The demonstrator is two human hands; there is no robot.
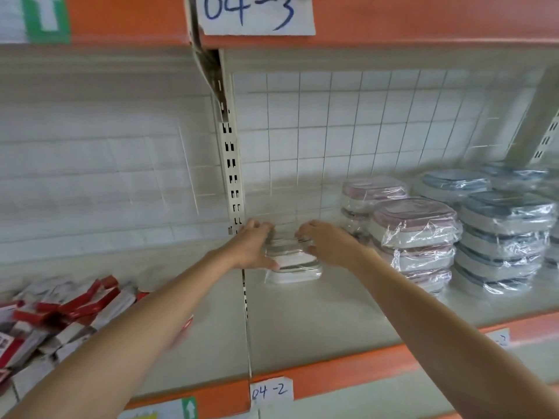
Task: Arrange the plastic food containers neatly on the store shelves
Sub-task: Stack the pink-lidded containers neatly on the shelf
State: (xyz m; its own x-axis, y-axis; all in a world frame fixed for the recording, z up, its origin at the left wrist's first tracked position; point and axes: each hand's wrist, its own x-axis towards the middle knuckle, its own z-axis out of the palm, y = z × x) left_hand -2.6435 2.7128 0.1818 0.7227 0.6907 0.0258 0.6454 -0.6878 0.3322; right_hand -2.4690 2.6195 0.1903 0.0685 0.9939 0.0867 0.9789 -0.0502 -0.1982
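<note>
Because the small stack of plastic-wrapped food containers (292,261) looks light, stiff and slippery in its film, gripping both short ends seems safest; the left hand (252,247) and right hand (328,244) curl their fingers round it at the back of the shelf (317,322), beside the slotted upright (231,176). Pink-lidded stacks (414,237) and blue-lidded stacks (505,237) stand to the right before a wire grid back panel (348,131); red and white packets (60,316) lie heaped at left; a paper label (271,391) reads 04-2.

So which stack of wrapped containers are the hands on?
The low grey-lidded stack, held between left hand and right hand, left of the pink-lidded stacks.

Red-and-white packets (60,316) heaped at left; handwritten paper labels (271,391) on orange edges.
</note>
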